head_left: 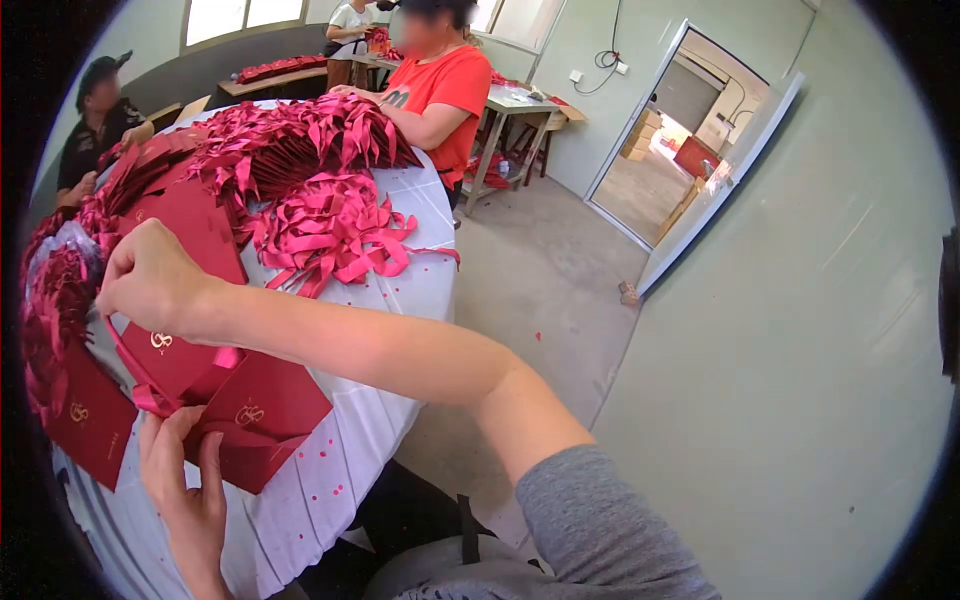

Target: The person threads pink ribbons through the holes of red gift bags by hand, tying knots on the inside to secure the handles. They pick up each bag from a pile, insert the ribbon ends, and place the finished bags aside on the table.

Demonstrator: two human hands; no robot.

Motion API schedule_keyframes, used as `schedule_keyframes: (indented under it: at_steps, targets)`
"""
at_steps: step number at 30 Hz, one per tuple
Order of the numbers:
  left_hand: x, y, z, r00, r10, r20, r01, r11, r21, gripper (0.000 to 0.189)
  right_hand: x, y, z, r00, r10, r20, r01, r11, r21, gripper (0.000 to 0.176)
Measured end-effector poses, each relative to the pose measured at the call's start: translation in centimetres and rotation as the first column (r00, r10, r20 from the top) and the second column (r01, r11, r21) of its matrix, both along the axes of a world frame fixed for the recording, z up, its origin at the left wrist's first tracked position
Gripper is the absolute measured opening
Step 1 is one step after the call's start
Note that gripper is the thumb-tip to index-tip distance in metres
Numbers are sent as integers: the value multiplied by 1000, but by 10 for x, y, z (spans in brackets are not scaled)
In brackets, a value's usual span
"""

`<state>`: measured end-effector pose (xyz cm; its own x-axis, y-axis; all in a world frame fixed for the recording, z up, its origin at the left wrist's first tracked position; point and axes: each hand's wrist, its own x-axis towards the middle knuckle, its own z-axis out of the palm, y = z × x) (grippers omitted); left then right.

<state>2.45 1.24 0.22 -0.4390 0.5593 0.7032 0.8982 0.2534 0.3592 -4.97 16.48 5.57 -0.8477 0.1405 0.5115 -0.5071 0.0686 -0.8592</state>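
My right hand (pixel 155 280) is raised over the table, its fingertips pinched on a pink-red ribbon (pixel 137 362). The ribbon runs down to a loop at the edge of a dark red paper gift bag (pixel 262 415) with a gold logo. Below that, my left hand (pixel 185 465) grips the bag's edge between thumb and fingers, close to the loop. Another red bag (pixel 178 350) with a gold logo lies just behind, under my right wrist. To the left is one more red bag (pixel 88 415), lying flat.
A large pile of ribboned bags (pixel 290 140) and a heap of loose ribbons (pixel 330 230) cover the far part of the round table, which has a white cloth (pixel 335 450). A person in red (pixel 440 100) stands across it; another person (pixel 95 130) sits left. A door (pixel 725 190) stands open.
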Motion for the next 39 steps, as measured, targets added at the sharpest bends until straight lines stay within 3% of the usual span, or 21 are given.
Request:
schedule_keyframes:
  at_steps: [4,6,8,13,15,18,19,20,22,25,27,29,31,33,34,35,37,39]
  targets:
    - [1,1,-1,1000,-5,-11,5,1000,11,23,1,5,2,999,31,-23,-29,996,88,8]
    - [1,0,-2,1000,3,18,-4,1000,18,22,3,10,2,928,-178,-327,295,887,354,12]
    - [-2,-2,-6,996,23,88,-30,996,82,18,38,17,0,925,-233,-301,318,907,276,15]
    - [-16,-10,-17,968,80,238,-119,981,153,11,105,9,-46,902,-254,-349,415,733,540,19]
    - [-15,-7,-18,964,73,255,-117,980,162,10,112,-5,-60,837,-322,-442,524,707,475,21]
    - [-12,-6,-12,968,123,218,-158,975,154,11,122,-14,-61,780,-443,-442,620,641,452,25]
    - [-11,-7,-10,968,123,217,-159,975,157,11,124,-16,-62,828,-410,-383,553,716,427,25]
    - [-11,-8,-9,971,127,201,-157,977,146,12,124,-16,-65,828,-408,-385,552,715,429,25]
    - [-11,-10,-9,974,129,185,-155,978,137,12,124,-16,-73,925,-281,-257,362,858,365,25]
    - [-12,-14,-8,971,104,217,-131,985,114,13,127,-19,-79,973,-190,-128,218,940,263,22]
    - [-14,-20,-5,967,133,217,-142,990,23,13,129,-15,-82,984,-165,-73,180,936,303,17]
    - [-18,-22,-6,967,118,225,-134,989,60,14,131,-9,-86,966,-172,-191,233,899,371,13]
    - [-23,-29,-6,970,86,227,-93,995,19,14,136,0,-85,974,-147,-174,203,908,367,14]
    - [-21,-28,-7,971,105,213,-114,993,28,14,140,10,-83,998,6,-54,14,935,355,13]
    - [-21,-27,-8,972,123,198,-132,991,36,13,146,14,-81,990,39,135,-80,948,308,15]
    - [-24,-30,-11,973,120,199,-130,991,39,13,150,17,-81,990,37,136,-78,947,311,15]
    - [-33,-37,-19,989,147,32,-145,988,-52,12,155,25,-85,984,58,171,-102,961,259,13]
    - [-32,-39,-20,980,182,82,-176,981,-76,13,161,32,-87,969,73,238,-121,973,196,12]
